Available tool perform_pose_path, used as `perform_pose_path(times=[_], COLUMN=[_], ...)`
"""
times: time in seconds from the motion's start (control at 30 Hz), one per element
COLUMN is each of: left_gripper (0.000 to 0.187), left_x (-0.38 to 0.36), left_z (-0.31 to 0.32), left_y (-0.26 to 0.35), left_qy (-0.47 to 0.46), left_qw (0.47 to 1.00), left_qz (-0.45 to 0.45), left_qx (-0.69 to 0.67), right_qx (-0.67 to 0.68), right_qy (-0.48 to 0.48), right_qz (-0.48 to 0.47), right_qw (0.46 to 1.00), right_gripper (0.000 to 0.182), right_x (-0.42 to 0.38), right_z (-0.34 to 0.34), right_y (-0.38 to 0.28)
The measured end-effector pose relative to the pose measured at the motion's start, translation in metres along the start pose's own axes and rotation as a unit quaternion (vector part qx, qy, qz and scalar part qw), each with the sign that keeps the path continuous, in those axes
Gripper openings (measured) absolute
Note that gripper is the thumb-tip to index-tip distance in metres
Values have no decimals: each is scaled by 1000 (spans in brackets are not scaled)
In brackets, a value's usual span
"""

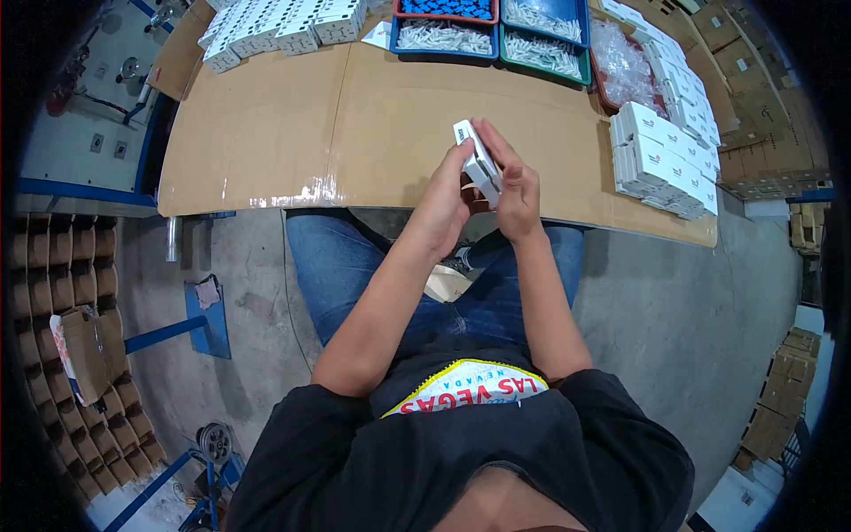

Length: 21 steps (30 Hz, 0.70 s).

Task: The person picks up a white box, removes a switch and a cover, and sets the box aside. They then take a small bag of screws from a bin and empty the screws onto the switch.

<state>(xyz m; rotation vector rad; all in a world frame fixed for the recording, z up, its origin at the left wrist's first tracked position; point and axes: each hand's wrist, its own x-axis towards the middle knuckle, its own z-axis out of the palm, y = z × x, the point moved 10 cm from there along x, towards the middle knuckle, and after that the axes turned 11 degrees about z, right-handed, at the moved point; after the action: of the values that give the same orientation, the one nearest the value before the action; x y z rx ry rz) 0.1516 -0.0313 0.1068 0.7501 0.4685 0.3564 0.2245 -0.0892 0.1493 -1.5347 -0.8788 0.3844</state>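
Between my two hands, just above the table's front edge, is a small white box with dark print at its upper end. My left hand grips it from the left, its thumb lying along the side. Against the right side lies my right hand, its fingers stretched upward and pressed to the box. Some of the lower end of the box is hidden by the hands. Beneath them is the cardboard-covered table.
White boxes stand stacked at the back left and at the right. Trays at the back hold blue pieces and white pieces. A reddish tray of clear plastic bags is beside them. A cardboard divider rack stands at left.
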Motion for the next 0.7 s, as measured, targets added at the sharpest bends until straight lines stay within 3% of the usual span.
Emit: perform_pose_path(times=[0.17,0.27,0.57,0.7], left_gripper=[55,53,56,64], left_x=[2,1,5,2], left_z=[-3,-2,-2,-1], left_y=[2,6,11,5], left_qy=[4,-7,-2,-4], left_qw=[1000,1000,997,995], left_qz=[4,7,0,-39], left_qx=[-2,-2,-78,-93], right_qx=[198,231,111,153], right_qy=[6,9,83,88], right_qz=[56,67,89,103], right_qw=[979,971,986,979], right_gripper=[73,67,41,37], right_x=[3,4,5,5], right_z=[-1,-3,-24,-26], right_y=[6,6,2,14])
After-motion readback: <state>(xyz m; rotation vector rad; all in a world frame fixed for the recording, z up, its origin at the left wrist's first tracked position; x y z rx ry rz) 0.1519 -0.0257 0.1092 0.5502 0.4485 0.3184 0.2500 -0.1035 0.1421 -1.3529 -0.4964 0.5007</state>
